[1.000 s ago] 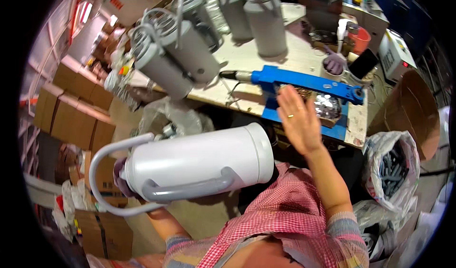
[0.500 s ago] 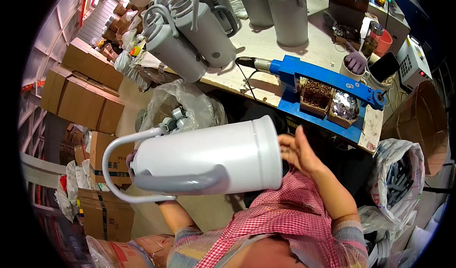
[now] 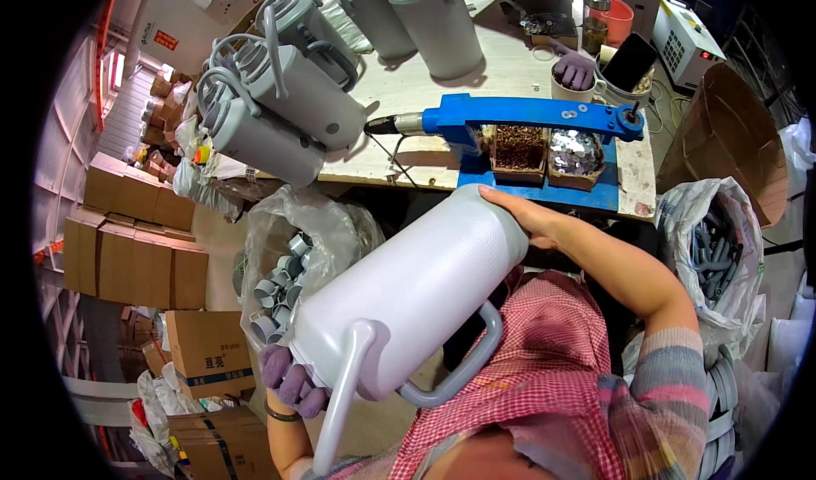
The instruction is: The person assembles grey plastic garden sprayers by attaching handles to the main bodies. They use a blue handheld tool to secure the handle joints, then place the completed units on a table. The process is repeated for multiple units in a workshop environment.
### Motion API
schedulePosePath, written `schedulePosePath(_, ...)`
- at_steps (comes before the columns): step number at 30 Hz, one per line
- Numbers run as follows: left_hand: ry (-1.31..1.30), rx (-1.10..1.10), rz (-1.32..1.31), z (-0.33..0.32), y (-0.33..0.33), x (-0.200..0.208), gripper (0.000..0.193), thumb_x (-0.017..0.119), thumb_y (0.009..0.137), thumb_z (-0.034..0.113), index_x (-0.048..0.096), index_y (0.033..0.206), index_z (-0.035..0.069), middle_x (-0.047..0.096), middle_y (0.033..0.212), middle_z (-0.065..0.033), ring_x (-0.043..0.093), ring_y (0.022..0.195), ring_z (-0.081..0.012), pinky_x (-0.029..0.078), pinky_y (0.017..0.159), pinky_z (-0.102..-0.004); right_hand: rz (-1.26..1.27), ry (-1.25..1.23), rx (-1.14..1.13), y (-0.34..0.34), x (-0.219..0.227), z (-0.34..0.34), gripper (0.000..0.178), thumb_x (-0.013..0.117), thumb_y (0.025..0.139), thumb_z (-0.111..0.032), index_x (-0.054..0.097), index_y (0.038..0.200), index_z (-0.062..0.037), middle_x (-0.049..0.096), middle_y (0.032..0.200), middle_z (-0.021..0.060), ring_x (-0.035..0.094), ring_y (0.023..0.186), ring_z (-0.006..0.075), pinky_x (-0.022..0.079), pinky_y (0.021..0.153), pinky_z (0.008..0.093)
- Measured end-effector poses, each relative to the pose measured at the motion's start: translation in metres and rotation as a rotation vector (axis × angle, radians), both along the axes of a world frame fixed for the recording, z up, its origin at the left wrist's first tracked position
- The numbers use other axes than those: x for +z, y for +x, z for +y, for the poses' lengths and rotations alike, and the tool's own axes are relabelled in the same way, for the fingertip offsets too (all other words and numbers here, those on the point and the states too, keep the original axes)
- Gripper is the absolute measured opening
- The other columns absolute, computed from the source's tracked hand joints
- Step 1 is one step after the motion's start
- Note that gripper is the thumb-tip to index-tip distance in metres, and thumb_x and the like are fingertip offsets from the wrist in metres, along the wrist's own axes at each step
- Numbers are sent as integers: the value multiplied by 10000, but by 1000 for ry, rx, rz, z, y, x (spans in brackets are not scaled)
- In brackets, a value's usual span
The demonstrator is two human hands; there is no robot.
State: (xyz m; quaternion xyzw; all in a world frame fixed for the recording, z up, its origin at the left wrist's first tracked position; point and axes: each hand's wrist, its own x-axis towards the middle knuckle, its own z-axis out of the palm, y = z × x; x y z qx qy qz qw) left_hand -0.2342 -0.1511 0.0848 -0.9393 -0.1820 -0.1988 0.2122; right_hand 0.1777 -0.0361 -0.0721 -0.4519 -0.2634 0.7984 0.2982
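Observation:
A large pale grey insulated jug [image 3: 408, 284] lies tilted across my front, its base up to the right and its top end down to the left. My left hand [image 3: 293, 384], in a purple glove, grips the top end beside the looped carry handle [image 3: 344, 399]. At the base, my bare right hand [image 3: 531, 218] holds the bottom rim; some of its fingers are hidden behind the jug. The grey side handle [image 3: 463, 369] faces my checked apron. Just beyond the base, a blue bench fixture [image 3: 531, 116] with a black-tipped metal nose stands on the table's front edge.
Several similar grey jugs [image 3: 293, 97] stand on the white table [image 3: 382, 165]. Open boxes of brass-coloured pieces [image 3: 518, 150] and silver discs [image 3: 576, 155] sit by the fixture. Bags of grey parts flank me: clear plastic [image 3: 340, 233] left, white [image 3: 680, 216] right. Cardboard boxes [image 3: 140, 263] are stacked left.
The jug has turned from nearly level to slanting, base up to the right. My right hand has closed onto its base. The view has shifted, moving the table leftward in the picture.

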Motion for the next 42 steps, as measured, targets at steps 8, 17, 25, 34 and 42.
schedulePosePath(8,-76,513,-545,-10,-1,-96,238,649,838,266,528,995,135,513,1043,-120,547,940,-333,473,766,-468,-13,166,-355,-14,-6,-33,626,679,890,-469,669,1055,135,660,1036,194,681,850,233,545,715,351)
schedulePosePath(17,-1037,731,-1221,0,-78,-166,335,519,981,243,569,1217,10,615,1187,-122,613,1044,-254,505,909,-400,-439,1512,-296,-32,60,-76,760,909,627,-373,640,1204,43,584,875,114,574,781,226,475,691,330)
schedulePosePath(25,-713,793,-1171,-5,-114,-134,379,465,1010,303,547,1229,4,617,1198,-129,619,1074,-248,523,929,-398,-315,1169,-445,-46,3,-26,750,683,773,-578,642,1188,46,494,856,72,454,794,176,380,713,308)
schedulePosePath(34,-88,621,-1160,-18,-23,-89,555,339,1008,422,555,1210,-49,599,1211,-202,602,1099,-322,480,982,-456,173,593,-370,-33,40,18,798,274,998,-627,326,1484,4,356,1503,163,275,1435,254,149,1187,382)
schedulePosePath(42,-528,701,-1573,-22,-46,-145,388,525,966,340,587,1165,13,661,1043,-99,639,937,-206,538,815,-360,186,832,-517,3,51,22,788,169,1026,-599,115,1563,-24,130,1626,183,36,1520,266,-6,1221,375)
